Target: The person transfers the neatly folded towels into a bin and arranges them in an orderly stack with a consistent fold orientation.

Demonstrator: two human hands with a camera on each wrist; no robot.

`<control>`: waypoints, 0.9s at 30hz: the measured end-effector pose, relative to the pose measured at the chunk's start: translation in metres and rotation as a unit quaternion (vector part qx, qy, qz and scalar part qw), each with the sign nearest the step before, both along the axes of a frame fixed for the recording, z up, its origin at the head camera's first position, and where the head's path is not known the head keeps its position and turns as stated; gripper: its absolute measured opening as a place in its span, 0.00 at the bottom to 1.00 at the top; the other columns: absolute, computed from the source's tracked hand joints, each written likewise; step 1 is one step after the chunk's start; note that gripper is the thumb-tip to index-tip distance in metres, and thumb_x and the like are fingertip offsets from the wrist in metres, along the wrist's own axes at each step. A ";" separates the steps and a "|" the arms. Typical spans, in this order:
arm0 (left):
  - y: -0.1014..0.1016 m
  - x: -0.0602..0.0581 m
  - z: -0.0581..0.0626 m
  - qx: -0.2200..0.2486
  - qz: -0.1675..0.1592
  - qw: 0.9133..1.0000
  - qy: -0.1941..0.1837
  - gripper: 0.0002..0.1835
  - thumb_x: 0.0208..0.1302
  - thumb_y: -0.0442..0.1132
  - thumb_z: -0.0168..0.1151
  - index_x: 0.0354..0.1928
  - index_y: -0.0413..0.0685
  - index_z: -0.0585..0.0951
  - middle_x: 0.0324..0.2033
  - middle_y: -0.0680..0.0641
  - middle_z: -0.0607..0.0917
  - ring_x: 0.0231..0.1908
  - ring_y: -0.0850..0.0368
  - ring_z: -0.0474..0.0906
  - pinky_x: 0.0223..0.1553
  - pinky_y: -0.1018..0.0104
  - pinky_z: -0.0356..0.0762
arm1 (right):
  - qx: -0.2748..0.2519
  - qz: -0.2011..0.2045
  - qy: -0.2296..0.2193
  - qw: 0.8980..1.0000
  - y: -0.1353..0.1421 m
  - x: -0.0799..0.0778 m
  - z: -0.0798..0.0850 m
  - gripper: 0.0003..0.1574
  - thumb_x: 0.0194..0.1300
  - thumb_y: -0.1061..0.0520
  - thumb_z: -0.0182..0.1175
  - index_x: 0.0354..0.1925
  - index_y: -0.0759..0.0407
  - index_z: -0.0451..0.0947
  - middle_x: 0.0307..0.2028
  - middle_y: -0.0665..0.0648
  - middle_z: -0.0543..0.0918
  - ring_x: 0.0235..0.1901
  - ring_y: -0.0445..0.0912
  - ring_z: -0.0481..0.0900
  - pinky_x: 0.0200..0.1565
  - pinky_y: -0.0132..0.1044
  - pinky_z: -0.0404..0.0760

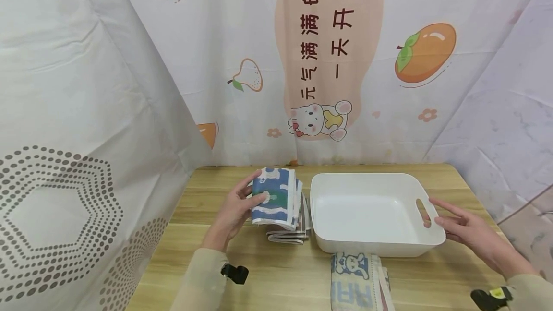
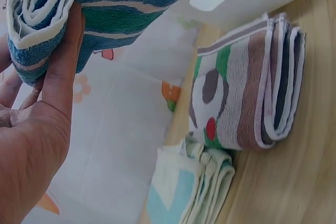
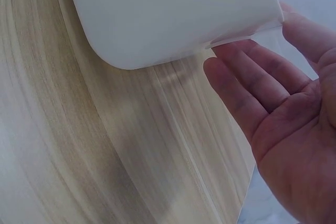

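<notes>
My left hand (image 1: 235, 208) holds a folded blue towel (image 1: 272, 198) with green and white patterning, thumb on its face and fingers behind it. In the left wrist view this towel is raised above the table. Below it lies a folded grey and brown striped towel (image 2: 231, 87), partly covered in the head view. Beside that one sits a pale folded towel (image 2: 178, 187) with light blue on it. My right hand (image 1: 468, 229) touches the right end of a white plastic basket (image 1: 367, 248) near its handle hole, its fingers fairly straight along the rim.
A folded cream and blue towel with a bear (image 1: 352, 280) lies at the basket's front side. All stands on a wooden table (image 1: 276, 277). A printed curtain (image 1: 250, 28) hangs along the table's back edge, with more white cloth (image 1: 86, 85) at the left.
</notes>
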State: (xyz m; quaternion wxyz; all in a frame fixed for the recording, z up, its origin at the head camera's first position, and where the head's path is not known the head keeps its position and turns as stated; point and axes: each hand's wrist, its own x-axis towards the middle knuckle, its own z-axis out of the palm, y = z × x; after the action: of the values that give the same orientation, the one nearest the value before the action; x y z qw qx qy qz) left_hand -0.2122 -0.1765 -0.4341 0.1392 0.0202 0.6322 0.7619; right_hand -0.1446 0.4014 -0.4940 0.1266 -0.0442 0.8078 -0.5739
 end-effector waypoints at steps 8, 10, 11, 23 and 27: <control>0.010 -0.002 -0.002 0.005 -0.022 0.999 0.028 0.34 0.67 0.34 0.69 0.71 0.72 0.73 0.63 0.40 0.77 0.52 0.45 0.83 0.44 0.56 0.87 | 0.009 -0.010 -0.002 1.000 -0.003 0.000 0.003 0.39 0.81 0.54 0.52 0.81 0.53 0.50 0.54 0.24 0.74 0.50 0.34 0.84 0.47 0.31 0.85; 0.013 -0.002 -0.001 0.007 -0.023 0.999 0.031 0.34 0.67 0.34 0.70 0.71 0.72 0.73 0.63 0.40 0.77 0.52 0.45 0.83 0.45 0.56 0.86 | 0.014 -0.011 0.011 1.000 -0.005 0.000 0.004 0.38 0.81 0.54 0.51 0.81 0.56 0.52 0.55 0.24 0.74 0.50 0.33 0.84 0.47 0.31 0.85; 0.014 -0.003 -0.001 0.007 -0.024 0.999 0.031 0.34 0.67 0.34 0.70 0.71 0.72 0.74 0.63 0.40 0.77 0.52 0.46 0.83 0.45 0.56 0.86 | 0.018 -0.011 0.019 1.000 -0.005 0.000 0.005 0.37 0.81 0.54 0.51 0.80 0.57 0.52 0.55 0.24 0.74 0.50 0.33 0.83 0.47 0.30 0.84; 0.029 -0.005 0.004 0.032 -0.031 0.999 0.029 0.36 0.65 0.35 0.72 0.72 0.70 0.73 0.64 0.41 0.78 0.49 0.48 0.85 0.42 0.58 0.87 | 0.115 -0.079 0.085 0.987 -0.016 -0.005 0.026 0.35 0.80 0.47 0.53 0.76 0.59 0.63 0.52 0.22 0.77 0.47 0.21 0.77 0.42 0.18 0.74; 0.035 -0.006 0.006 0.039 -0.035 0.998 0.030 0.37 0.65 0.34 0.72 0.72 0.70 0.72 0.64 0.42 0.78 0.51 0.48 0.84 0.44 0.58 0.87 | 0.129 -0.095 0.134 0.978 -0.030 -0.007 0.040 0.32 0.79 0.48 0.55 0.75 0.55 0.66 0.52 0.23 0.79 0.48 0.16 0.72 0.41 0.15 0.69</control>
State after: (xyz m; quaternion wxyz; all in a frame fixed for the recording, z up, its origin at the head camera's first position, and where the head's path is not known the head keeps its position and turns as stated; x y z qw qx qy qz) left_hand -0.2179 -0.1416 -0.4277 0.1464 0.0705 0.6048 0.7796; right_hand -0.1519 0.3716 -0.4545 -0.0332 -0.0276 0.8855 -0.4627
